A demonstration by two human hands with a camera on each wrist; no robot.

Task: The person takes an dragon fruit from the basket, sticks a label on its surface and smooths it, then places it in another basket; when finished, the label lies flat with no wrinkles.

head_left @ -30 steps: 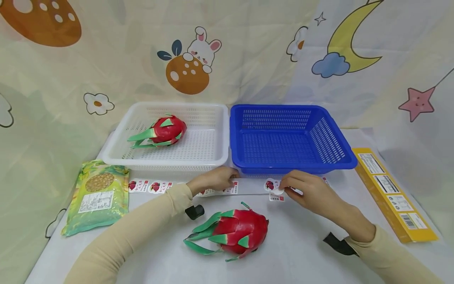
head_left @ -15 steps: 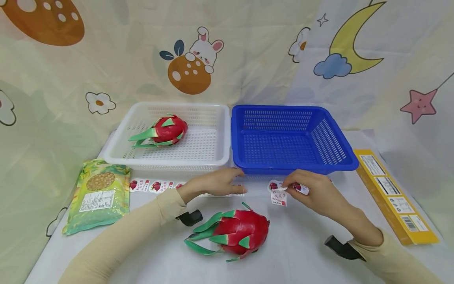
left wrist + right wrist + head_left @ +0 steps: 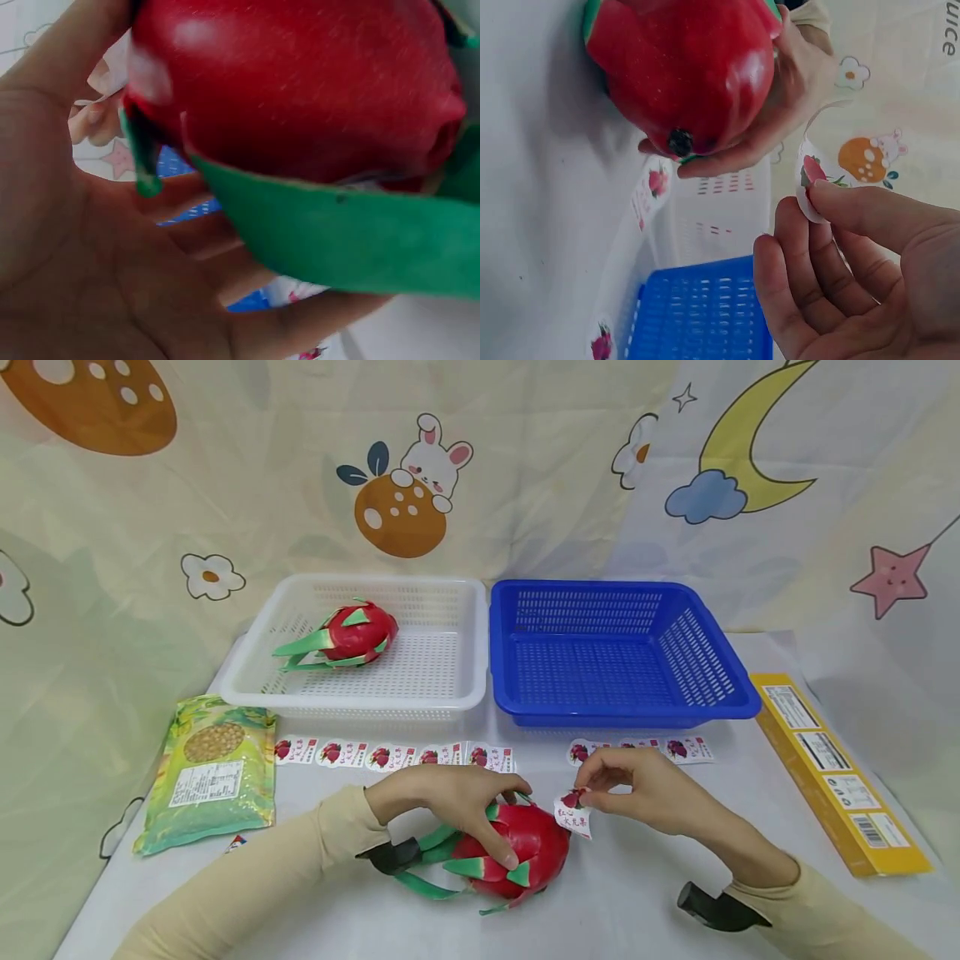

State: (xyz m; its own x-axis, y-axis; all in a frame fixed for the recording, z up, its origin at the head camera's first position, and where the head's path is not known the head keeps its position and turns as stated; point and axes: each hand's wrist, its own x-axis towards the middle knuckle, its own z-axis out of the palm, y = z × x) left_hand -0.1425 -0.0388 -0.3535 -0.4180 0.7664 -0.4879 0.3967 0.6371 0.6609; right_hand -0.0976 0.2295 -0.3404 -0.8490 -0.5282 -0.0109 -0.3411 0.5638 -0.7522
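A red dragon fruit (image 3: 547,839) with green leaf tips lies on the white tabletop near the front. My left hand (image 3: 457,797) grips it from its leafy side, the thumb over the near face and the fingers round the far side. In the left wrist view the fruit's red skin (image 3: 300,82) fills the top, above the palm. Between thumb and fingertip my right hand (image 3: 652,785) pinches a white label (image 3: 572,818) with a printed dragon fruit. The label (image 3: 808,165) curls at its end in the right wrist view and stands apart from the fruit.
Behind the hands lie a left strip of labels (image 3: 390,757) and a right strip (image 3: 690,749). A white basket (image 3: 352,703) with a second dragon fruit (image 3: 360,635) stands beside a blue basket (image 3: 622,712). A green-yellow bag (image 3: 202,777) lies left, a yellow box (image 3: 840,777) right.
The left hand has left the label strip and come forward onto the dragon fruit. The right hand has peeled a label from its strip and brought it down beside the fruit.
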